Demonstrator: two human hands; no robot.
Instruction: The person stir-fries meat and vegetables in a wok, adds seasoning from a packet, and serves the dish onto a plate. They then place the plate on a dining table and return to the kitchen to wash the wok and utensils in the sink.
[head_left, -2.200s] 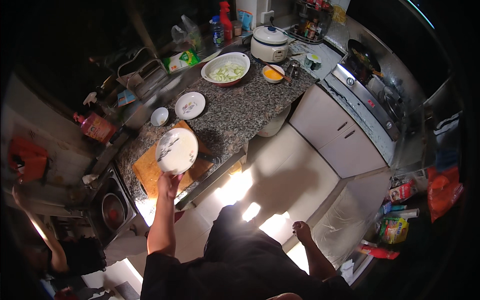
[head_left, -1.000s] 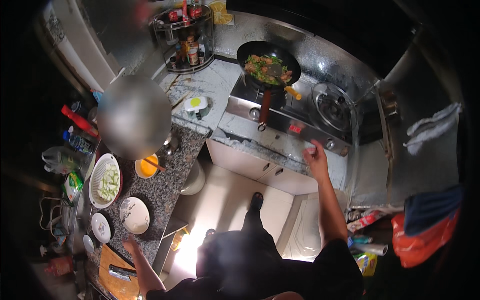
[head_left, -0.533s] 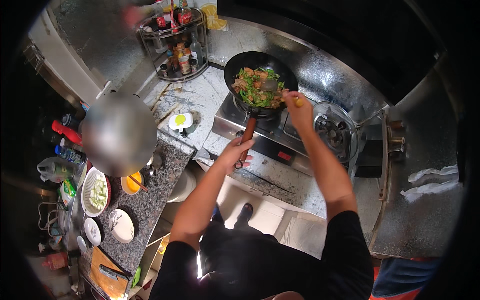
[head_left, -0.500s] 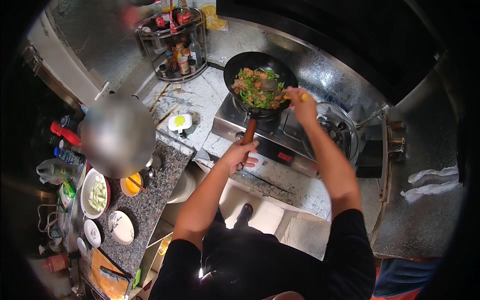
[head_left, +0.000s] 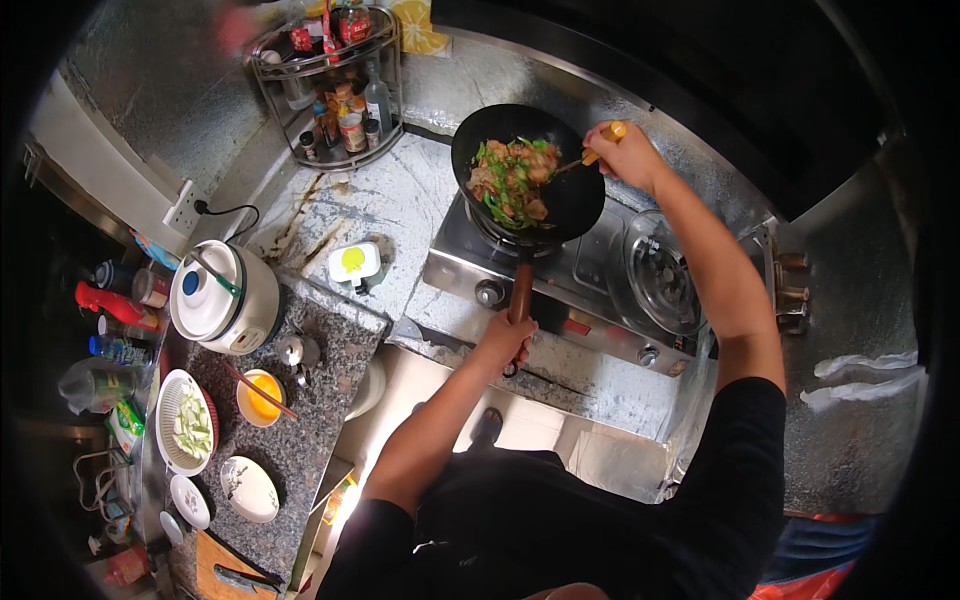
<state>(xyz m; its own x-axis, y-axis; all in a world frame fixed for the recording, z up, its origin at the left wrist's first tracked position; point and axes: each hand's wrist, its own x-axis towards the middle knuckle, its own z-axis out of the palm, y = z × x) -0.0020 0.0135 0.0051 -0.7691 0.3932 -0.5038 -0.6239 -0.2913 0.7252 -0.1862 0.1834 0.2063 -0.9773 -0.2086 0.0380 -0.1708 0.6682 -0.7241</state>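
My left hand [head_left: 508, 340] is wrapped round the brown wooden handle [head_left: 522, 290] of a black wok [head_left: 572, 215] on the gas stove. Stir-fried food [head_left: 510, 182], green pieces mixed with browned meat-like chunks, lies in the wok's left half. My right hand [head_left: 630, 155], beyond the wok's right rim, grips a yellow-handled spatula [head_left: 592, 158]. Its thin metal shaft slants down to the left; its head is hidden in the food.
A glass lid [head_left: 655, 275] rests over the stove's [head_left: 460, 272] right burner. A bottle rack [head_left: 330, 65] stands at the back left. On the left counter are a rice cooker [head_left: 225, 300], a basket of cut vegetables [head_left: 168, 425], a yellow-filled bowl [head_left: 248, 412] and a knife [head_left: 245, 580] on a cutting board.
My right hand has moved up and right with the spatula, drawing its head toward the food's right side. My left hand has closed fully round the wok handle, which has shifted slightly right.
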